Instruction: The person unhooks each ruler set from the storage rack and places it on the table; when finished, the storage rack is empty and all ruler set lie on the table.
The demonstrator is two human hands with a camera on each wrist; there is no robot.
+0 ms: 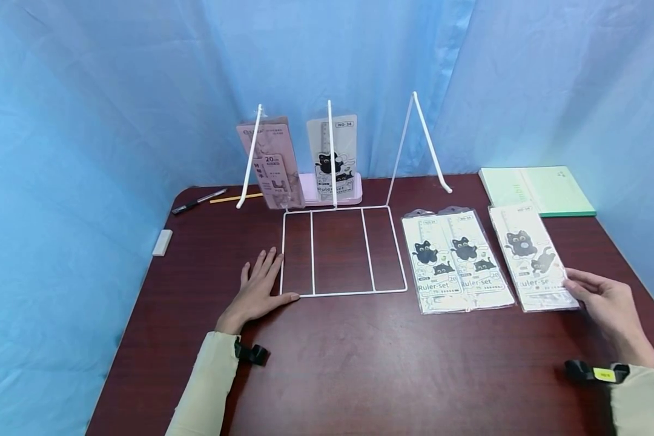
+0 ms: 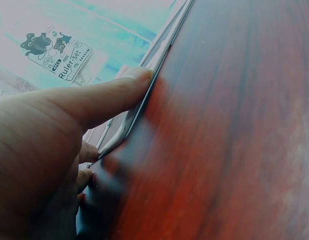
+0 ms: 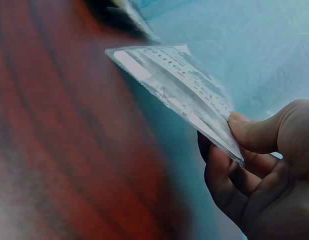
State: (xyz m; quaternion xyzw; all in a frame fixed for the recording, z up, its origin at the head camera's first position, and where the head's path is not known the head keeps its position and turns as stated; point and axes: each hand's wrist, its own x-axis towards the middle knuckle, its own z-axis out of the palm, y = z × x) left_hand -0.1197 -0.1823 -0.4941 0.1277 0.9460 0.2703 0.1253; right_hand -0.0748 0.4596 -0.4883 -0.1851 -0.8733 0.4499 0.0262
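My right hand pinches a ruler set packet by its near right corner, thumb on top and fingers curled beneath. In the right wrist view the packet is tilted up off the table at the held edge. My left hand lies with fingers spread at the near left corner of a white wire display rack. Its thumb rests on the front wire. On the rack's left hook hangs a pink package; another ruler set packet hangs from the middle hook. The right hook is bare.
Two more ruler set packets lie side by side right of the rack. Behind the held one is a pale green notebook. A pen, a yellow pencil and a white eraser lie at the left. Blue curtains surround the table.
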